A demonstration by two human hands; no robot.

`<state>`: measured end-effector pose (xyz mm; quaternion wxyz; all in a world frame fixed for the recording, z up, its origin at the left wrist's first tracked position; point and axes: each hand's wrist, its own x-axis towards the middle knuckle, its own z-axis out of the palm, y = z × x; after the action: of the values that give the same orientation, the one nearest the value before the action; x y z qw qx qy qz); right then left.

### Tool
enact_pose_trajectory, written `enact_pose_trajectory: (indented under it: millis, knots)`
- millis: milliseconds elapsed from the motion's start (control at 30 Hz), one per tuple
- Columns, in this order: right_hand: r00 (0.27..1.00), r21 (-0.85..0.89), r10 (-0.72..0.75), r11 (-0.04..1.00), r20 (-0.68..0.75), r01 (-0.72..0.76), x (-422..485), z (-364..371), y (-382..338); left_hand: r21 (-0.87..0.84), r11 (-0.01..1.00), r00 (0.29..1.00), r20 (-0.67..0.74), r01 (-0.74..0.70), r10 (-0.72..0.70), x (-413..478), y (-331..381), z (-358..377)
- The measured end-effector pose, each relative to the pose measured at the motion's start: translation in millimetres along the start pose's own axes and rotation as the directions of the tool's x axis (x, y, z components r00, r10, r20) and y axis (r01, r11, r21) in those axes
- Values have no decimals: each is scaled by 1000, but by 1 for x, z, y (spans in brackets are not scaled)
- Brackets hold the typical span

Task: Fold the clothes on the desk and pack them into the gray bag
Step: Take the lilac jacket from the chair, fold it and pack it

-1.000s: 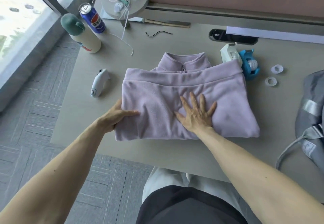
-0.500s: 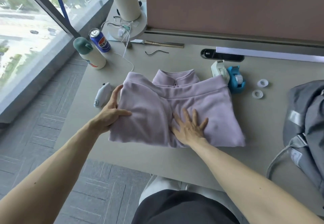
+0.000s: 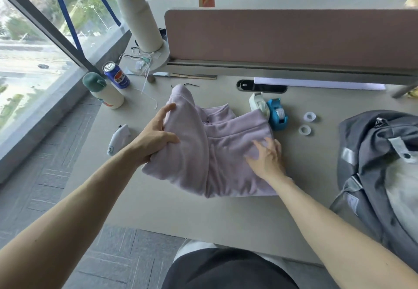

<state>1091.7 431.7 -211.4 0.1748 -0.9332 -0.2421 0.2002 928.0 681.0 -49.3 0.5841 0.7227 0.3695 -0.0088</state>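
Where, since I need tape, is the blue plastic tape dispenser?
In the head view, the blue plastic tape dispenser stands right of centre on the grey desk, at the far right corner of the lilac fleece top, beside a white tape dispenser.

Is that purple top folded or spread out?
Partly folded: the purple top lies doubled on the desk, its left side raised by the left hand, the right hand pressing the rest flat.

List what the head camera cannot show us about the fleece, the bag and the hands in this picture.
All from the head view:
- Gray bag: the right frame edge cuts it off; contents unclear.
- Lilac fleece: sleeves hidden by its own folded cloth.
- Left hand: some fingertips hidden behind the lifted fold.
- Blue can: label too small to read.
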Motion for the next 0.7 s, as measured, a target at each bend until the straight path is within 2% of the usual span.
enact_pose_trajectory:
  millis: [67,133,167,200,300,433,500,533,600,633,667,700]
  knots:
    - [982,21,176,984,74,-178,1,-21,26,11,1000,1000,24,-4,3,3,12,14]
    - [945,240,235,927,226,-288,3,-29,39,11,1000,999,51,-16,15,8,24,33]
    - [934,359,211,880,287,-309,1,-31,41,10,1000,997,68,-22,21,11,29,44]
    - [932,407,195,858,306,-313,0,-28,39,10,1000,996,87,-28,27,15,33,57]
    - [947,504,148,817,286,-279,5,-11,39,37,999,988,149,-31,25,25,44,94]
    - [917,611,47,732,396,-302,-4,-19,42,132,990,977,213,-46,17,33,48,150]
    - [898,606,145,693,414,-391,-8,-24,47,214,974,966,258,-79,21,35,41,178]
    - [881,644,201,616,428,-454,-10,-25,50,233,968,961,274,-92,26,36,35,191]
    - [844,786,233,309,483,-535,-15,-33,55,256,962,958,287,-100,24,40,20,214]
    - [844,822,207,203,495,-532,-14,-34,61,281,954,958,286,-108,24,41,12,224]
    - [847,836,157,146,508,-529,-15,-36,65,303,945,957,288,-124,34,42,3,235]
    - [847,836,123,138,518,-531,-16,-36,69,326,935,957,288,-140,43,41,-5,244]
